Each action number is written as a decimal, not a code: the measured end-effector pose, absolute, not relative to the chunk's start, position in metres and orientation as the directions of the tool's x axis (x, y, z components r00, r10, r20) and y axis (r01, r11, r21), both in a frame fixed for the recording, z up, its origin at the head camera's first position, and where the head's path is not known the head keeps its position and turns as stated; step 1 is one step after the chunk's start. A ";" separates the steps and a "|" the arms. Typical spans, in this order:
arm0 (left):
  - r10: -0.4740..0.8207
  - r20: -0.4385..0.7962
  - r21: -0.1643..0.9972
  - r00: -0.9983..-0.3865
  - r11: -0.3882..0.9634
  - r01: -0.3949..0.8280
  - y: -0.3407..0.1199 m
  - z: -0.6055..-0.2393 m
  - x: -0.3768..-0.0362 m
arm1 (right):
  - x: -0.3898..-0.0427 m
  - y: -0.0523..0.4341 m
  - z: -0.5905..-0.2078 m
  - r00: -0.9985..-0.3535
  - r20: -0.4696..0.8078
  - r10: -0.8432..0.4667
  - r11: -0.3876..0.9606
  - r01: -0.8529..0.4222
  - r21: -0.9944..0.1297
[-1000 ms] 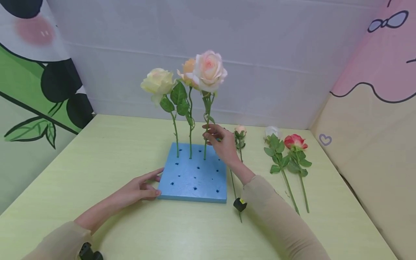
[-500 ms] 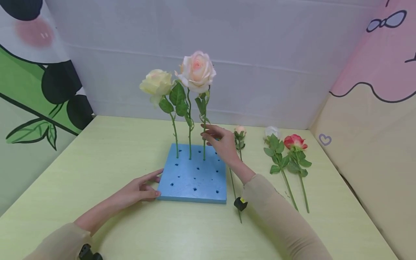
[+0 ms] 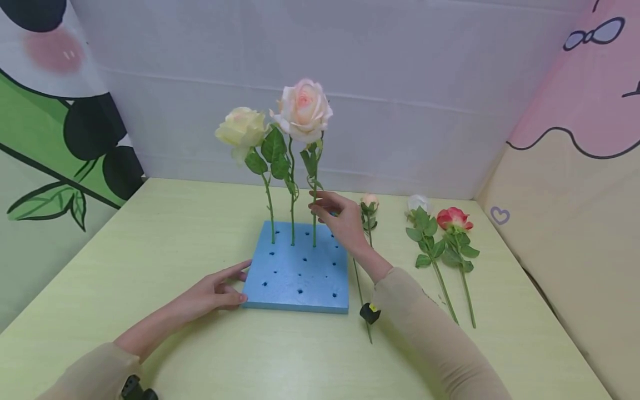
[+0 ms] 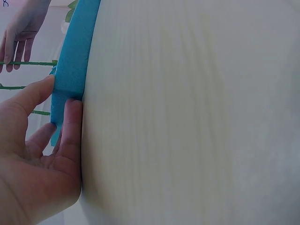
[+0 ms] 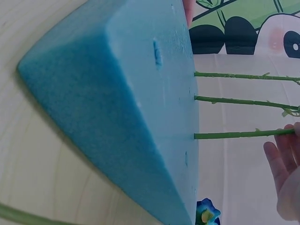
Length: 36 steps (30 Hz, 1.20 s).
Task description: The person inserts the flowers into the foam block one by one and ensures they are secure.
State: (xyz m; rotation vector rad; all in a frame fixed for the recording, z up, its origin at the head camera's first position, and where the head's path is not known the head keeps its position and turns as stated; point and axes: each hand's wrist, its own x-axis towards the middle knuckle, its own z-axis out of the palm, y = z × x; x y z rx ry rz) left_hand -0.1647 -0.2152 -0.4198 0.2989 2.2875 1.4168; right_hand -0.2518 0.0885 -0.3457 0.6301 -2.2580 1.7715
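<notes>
A blue foam block (image 3: 300, 266) with several holes lies on the pale green table (image 3: 150, 233). Three stems stand in its back row. The cream rose (image 3: 242, 126) is on the left, and the pink rose (image 3: 304, 108) hides most of the middle bloom. My right hand (image 3: 325, 210) pinches the pink rose's stem (image 3: 314, 230) a little above the foam. The right wrist view shows that stem (image 5: 234, 135) entering the block (image 5: 117, 93), with my fingertips (image 5: 281, 159) at its far end. My left hand (image 3: 215, 289) rests straight-fingered against the block's front left corner (image 4: 70, 70).
Three loose flowers lie on the table right of the block: a small peach bud (image 3: 370, 200), a white rose (image 3: 418, 203) and a red rose (image 3: 454, 218). Printed panels wall in the table at the back and on both sides.
The pink rose has swung left from a rightward lean to upright and now covers the orange bloom behind it. Both hands have stayed where they were.
</notes>
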 end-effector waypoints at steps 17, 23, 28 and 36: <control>0.415 -0.232 0.896 -0.880 0.443 -0.027 -0.216 -0.420 -0.167 | -0.256 0.088 -0.350 -0.889 0.414 -0.195 0.193 -0.449 -0.873; 0.413 -0.233 0.896 -0.881 0.444 -0.029 -0.216 -0.420 -0.167 | -0.266 0.089 -0.361 -0.882 0.431 -0.190 0.199 -0.465 -0.863; 0.414 -0.231 0.899 -0.880 0.437 -0.030 -0.217 -0.420 -0.167 | -0.267 0.090 -0.361 -0.879 0.439 -0.188 0.206 -0.472 -0.857; 0.416 -0.236 0.906 -0.878 0.422 -0.043 -0.217 -0.421 -0.165 | -0.270 0.092 -0.361 -0.893 0.408 -0.190 0.208 -0.443 -0.872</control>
